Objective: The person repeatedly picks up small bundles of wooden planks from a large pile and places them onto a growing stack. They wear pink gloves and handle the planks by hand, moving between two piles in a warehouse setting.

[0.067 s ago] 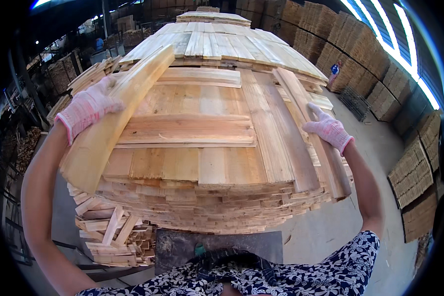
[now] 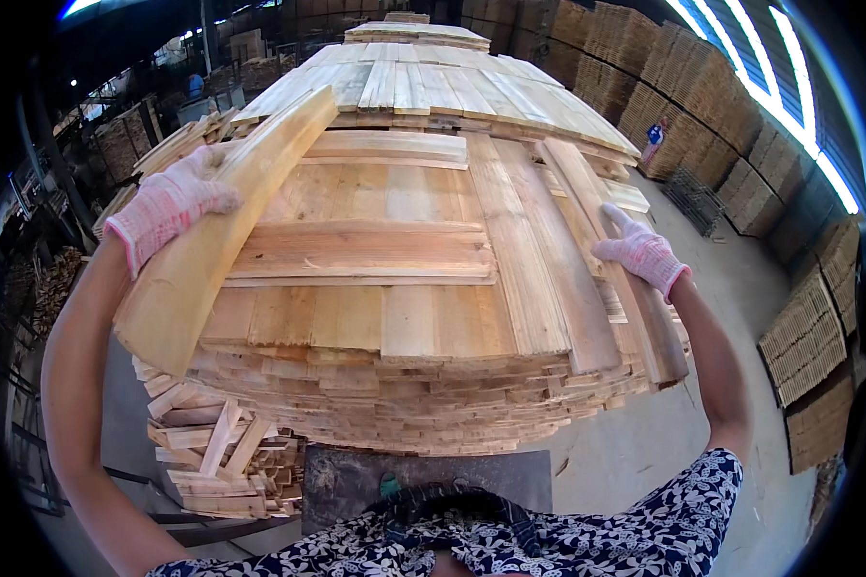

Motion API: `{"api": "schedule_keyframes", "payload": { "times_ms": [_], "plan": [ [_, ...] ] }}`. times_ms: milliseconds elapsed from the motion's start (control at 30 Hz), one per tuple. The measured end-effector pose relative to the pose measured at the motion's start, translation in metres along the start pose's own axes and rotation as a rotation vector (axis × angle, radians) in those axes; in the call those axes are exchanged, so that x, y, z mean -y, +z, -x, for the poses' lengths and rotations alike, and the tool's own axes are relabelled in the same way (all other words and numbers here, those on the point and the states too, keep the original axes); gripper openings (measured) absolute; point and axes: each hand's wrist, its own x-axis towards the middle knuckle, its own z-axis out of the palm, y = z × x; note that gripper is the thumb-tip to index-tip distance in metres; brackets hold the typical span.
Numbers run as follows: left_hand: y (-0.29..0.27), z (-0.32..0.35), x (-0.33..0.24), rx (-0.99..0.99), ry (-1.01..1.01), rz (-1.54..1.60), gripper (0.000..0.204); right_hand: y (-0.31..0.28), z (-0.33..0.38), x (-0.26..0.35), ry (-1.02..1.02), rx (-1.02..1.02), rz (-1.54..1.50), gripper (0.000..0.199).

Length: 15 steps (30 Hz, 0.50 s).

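- long plank (image 2: pixel 226 231): gripped by the gloved left hand (image 2: pixel 168 207), long axis running from near-left up to far-centre, over the stack's (image 2: pixel 404 317) left edge.
- right hand (image 2: pixel 640 252): laid flat, fingers spread, on a right-edge board (image 2: pixel 611 250).

Daylight comes from a bright roof strip (image 2: pixel 789 87) at the upper right, which is overexposed to white. The stacked boards (image 2: pixel 404 260) are well lit and sharp, with soft shadows under their edges. The left side is dim, and details there are hard to see. The fisheye lens bends straight edges, and the corners are black.
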Motion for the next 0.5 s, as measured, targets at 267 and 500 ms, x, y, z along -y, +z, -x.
{"api": "schedule_keyframes", "payload": {
  "times_ms": [267, 500],
  "plan": [
    [0.066, 0.021, -0.093, 0.091, 0.196, 0.74, 0.065, 0.041, -0.036, -0.013, -0.079, -0.017, 0.006, 0.073],
    [0.185, -0.014, -0.232, 0.499, 0.179, 1.191, 0.044, -0.015, -0.062, -0.053, -0.133, 0.098, -0.736, 0.065]
  ]
}}
